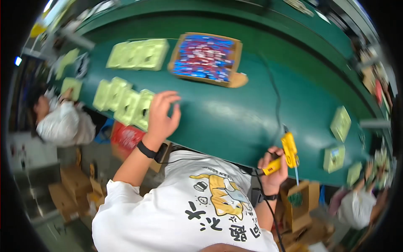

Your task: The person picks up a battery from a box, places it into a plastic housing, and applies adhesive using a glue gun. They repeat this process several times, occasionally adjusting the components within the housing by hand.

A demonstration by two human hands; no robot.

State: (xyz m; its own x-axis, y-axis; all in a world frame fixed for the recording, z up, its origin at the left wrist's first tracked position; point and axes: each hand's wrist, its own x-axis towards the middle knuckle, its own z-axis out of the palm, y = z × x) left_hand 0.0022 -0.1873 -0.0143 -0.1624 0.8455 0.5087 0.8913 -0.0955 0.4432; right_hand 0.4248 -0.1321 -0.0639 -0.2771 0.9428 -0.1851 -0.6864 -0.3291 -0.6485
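Note:
My left hand (163,115) is over the left part of the green table (222,113), fingers apart and holding nothing visible. Right beside it, partly behind the hand, is the nearest of several pale green molded plastic pieces (127,110) standing in a row; whether I touch it cannot be made out. In my right hand (275,170), at the table's front edge, is a yellow glue gun (289,149), gripped by its handle. The gun's dark nozzle points away from me over the table, and a pale glue stick (297,176) sticks out of its rear end.
An open cardboard box (205,80) of small blue and red parts sits at the far middle. More green pieces (140,54) lie at the far left, others (341,124) at the right. A black cord (273,84) crosses the table. People work at the left (65,122) and right (357,206).

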